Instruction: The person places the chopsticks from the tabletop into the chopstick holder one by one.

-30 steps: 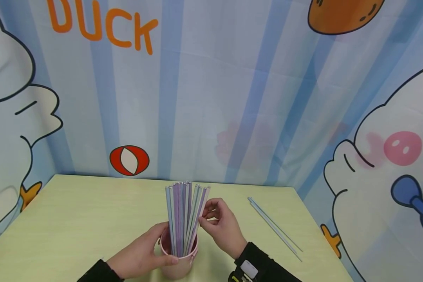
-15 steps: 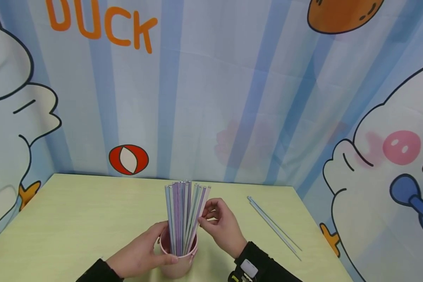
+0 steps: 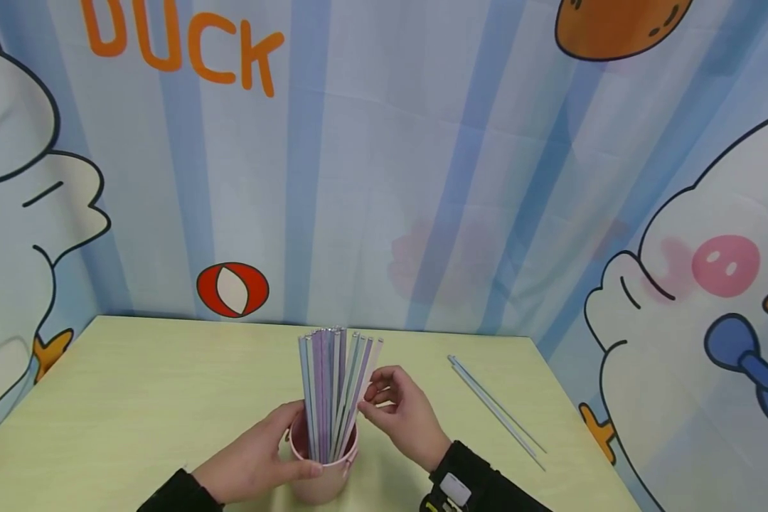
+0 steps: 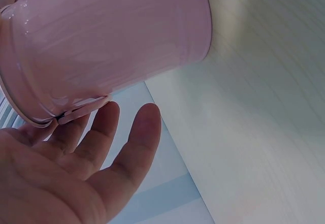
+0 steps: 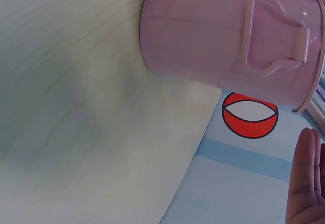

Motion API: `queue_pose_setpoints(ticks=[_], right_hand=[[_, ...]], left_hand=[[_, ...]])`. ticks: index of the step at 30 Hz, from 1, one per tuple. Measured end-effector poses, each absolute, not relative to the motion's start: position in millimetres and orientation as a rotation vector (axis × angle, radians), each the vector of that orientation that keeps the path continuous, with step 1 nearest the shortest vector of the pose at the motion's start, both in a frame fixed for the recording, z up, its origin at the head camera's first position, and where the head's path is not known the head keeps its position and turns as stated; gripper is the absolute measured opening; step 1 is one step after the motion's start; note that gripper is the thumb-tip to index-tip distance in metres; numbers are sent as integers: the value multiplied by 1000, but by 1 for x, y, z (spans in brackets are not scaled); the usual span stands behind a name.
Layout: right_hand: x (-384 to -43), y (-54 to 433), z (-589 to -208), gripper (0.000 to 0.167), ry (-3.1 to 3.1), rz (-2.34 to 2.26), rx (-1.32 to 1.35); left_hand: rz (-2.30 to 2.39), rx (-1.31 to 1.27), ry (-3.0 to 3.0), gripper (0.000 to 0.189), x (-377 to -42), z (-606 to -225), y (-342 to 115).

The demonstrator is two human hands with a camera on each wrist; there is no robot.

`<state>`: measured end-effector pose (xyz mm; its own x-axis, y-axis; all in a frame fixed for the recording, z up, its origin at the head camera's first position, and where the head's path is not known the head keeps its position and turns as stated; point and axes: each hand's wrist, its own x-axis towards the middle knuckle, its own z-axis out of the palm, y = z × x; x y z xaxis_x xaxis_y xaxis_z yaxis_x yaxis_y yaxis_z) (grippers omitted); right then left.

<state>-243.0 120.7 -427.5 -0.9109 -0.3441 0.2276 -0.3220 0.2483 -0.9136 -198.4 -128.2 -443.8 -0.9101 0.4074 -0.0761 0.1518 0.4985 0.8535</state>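
Note:
A small pink metal bucket (image 3: pixel 323 489) stands on the table, holding a bunch of upright straws (image 3: pixel 323 398) in pastel blue, purple, green and pink. My left hand (image 3: pixel 259 451) grips its rim from the left, thumb in front; in the left wrist view the fingers spread beside the bucket (image 4: pixel 117 36). On the other side, my right hand (image 3: pixel 406 412) pinches the outermost pinkish straw between thumb and bent fingers; this straw leans right. The right wrist view shows the bucket's handle (image 5: pixel 274 36) and the edge of the right hand (image 5: pixel 304 183) below the rim.
Two thin pale straws (image 3: pixel 486 400) lie side by side on the yellow table (image 3: pixel 185 384), right of the right hand. A striped cloth (image 3: pixel 371 178) with cartoon ducks hangs behind the table's back edge.
My right hand has dropped slightly along the straws, and the outermost straw leans a touch farther from the bunch. The left hand and bucket stay nearly in place.

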Motion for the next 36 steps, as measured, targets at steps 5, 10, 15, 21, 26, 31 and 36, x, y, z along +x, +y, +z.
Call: queue_pose_setpoints(ticks=[5,10,15,21,26,31,36], right_hand=[[-250,138,-431,37,2556,-1695,-658],[-268,168,-444,30,2747,-1546,-633],[-291,208,-460,22,3003,-1298,-538],[-304,254,-476,23,3207,-846,-462],[-311,282,-489,22,3279,-535,-391],[-317,294,-497,21,3300,-348,-407],[-318,296,-503,16,3326,-211,-455]], left_hand=[[1351,433,2489,99,-198,-443,-127],[1333,419,2499,100,-197,-442,-128],[1330,435,2499,99,-197,-442,-129],[1337,463,2499,98,-198,-443,-129],[1341,476,2496,97,-198,-443,-130],[1340,485,2502,96,-197,-443,-130],[1345,491,2499,96,-197,-443,-130]])
